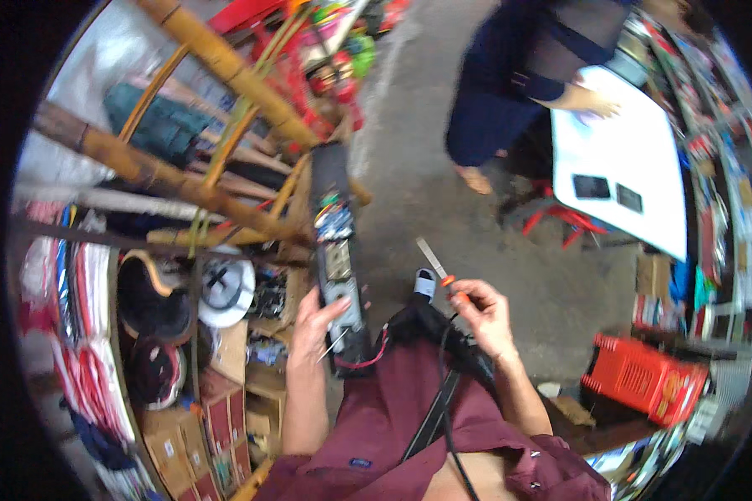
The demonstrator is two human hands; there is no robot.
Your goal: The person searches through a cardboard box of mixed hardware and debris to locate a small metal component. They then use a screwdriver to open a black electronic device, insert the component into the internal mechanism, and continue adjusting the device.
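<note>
My left hand (312, 327) is closed round a long black casing (330, 171), its thumb lying across the top. The casing's inside is exposed: coloured wires (334, 219) and metal-looking parts show along it. A red wire (380, 351) loops out of the lower end, and a thin metal rod (334, 343) sticks out beside my palm. Over to the right, my right hand (486, 315) grips an orange-handled tool (436, 260) with a silver metal shaft pointing up and away to the left. Its exact kind is unclear. The two hands are apart, and the tool does not touch the casing.
At left stand a bamboo ladder (217, 71) and shelves with boxes (171, 447) and hats (226, 288). A person (510, 92) leans over a white table (627, 150) at far right. A red crate (643, 377) lies near right. A black cord (448, 426) hangs before me.
</note>
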